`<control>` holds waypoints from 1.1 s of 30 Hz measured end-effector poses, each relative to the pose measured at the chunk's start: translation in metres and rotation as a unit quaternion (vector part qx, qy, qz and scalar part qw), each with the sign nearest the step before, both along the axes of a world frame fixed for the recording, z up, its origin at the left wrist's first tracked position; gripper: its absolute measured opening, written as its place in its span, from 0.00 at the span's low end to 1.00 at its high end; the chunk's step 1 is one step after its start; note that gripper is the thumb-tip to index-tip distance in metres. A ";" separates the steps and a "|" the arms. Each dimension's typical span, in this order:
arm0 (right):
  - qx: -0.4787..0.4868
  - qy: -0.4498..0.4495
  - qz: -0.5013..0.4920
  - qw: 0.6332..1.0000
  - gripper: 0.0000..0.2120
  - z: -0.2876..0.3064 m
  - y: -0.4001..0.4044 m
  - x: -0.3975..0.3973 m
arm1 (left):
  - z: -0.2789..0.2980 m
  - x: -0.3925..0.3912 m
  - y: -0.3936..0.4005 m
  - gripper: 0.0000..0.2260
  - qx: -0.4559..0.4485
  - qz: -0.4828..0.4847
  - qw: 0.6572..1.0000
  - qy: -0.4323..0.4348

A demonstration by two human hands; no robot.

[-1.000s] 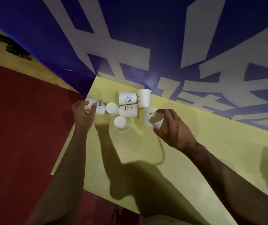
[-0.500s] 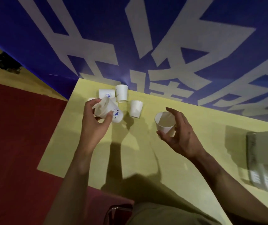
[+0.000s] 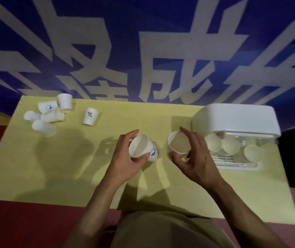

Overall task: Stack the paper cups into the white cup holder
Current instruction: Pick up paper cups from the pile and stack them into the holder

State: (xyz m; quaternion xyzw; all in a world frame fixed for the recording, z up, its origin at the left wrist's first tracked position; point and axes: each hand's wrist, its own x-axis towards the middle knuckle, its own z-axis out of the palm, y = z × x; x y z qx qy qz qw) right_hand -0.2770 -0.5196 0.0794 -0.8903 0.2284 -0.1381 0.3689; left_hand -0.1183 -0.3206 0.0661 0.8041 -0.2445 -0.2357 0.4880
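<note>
1. Left hand [image 3: 125, 158] grips a paper cup with a blue logo [image 3: 144, 148], fingers and thumb curled round its rim and wall, mouth tilted toward the camera. It is held above the middle of the yellow tabletop [image 3: 71, 167].
2. Right hand [image 3: 193, 154] grips a plain paper cup [image 3: 178, 146] the same way, thumb below and fingers over the far wall. The two cups are near each other but apart.
3. White cup holder [image 3: 236, 120] sits at the right of the tabletop, just beside the right hand: a rounded white hood over a slotted tray, with several cups [image 3: 229, 146] already under the hood, mouths facing this way.
4. Step in hand, as I judge it: nest one held cup into the other, or carry them to the holder. To do it well, line the mouths and bases on one axis before sliding, and keep the grip light, since thin paper walls would crush or go oval under a squeeze.
5. Feed the cup in with the same orientation as those already in the holder, so that it nests instead of jamming.
6. Loose cups [image 3: 48, 113] lie tumbled at the far left corner; one marked "%" [image 3: 90, 116] stands mouth-down apart from them. Much of the task looks undone.
7. Cups are small, white and tapered; some carry blue print.
</note>
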 end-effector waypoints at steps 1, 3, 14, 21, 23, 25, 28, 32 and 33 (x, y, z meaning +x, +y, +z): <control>0.010 -0.006 -0.002 1.000 0.37 0.003 -0.015 -0.024 | 0.001 -0.022 -0.019 0.33 0.005 -0.012 1.000 -0.006; 0.021 -0.015 -0.009 1.000 0.36 0.007 -0.045 -0.071 | 0.002 -0.064 -0.058 0.31 0.005 -0.040 0.999 -0.018; 0.026 -0.038 -0.188 0.981 0.29 -0.001 -0.166 -0.250 | 0.005 -0.204 -0.244 0.26 -0.007 -0.203 0.975 -0.089; 0.028 -0.045 -0.216 0.975 0.28 -0.016 -0.192 -0.281 | -0.020 -0.231 -0.290 0.26 0.015 -0.247 0.965 -0.087; 0.028 -0.036 -0.214 0.976 0.28 -0.021 -0.200 -0.285 | -0.026 -0.236 -0.296 0.26 0.018 -0.247 0.965 -0.081; 0.027 -0.023 -0.212 0.977 0.28 -0.024 -0.208 -0.289 | -0.032 -0.240 -0.301 0.26 0.021 -0.247 0.966 -0.080; 0.030 -0.010 -0.214 0.976 0.29 -0.028 -0.219 -0.292 | -0.039 -0.243 -0.308 0.26 0.017 -0.244 0.965 -0.096; 0.039 -0.006 -0.208 0.977 0.30 -0.032 -0.230 -0.295 | -0.052 -0.245 -0.317 0.25 0.018 -0.243 0.963 -0.118; 0.045 -0.008 -0.208 0.977 0.30 -0.032 -0.232 -0.296 | -0.055 -0.246 -0.318 0.26 0.023 -0.245 0.962 -0.120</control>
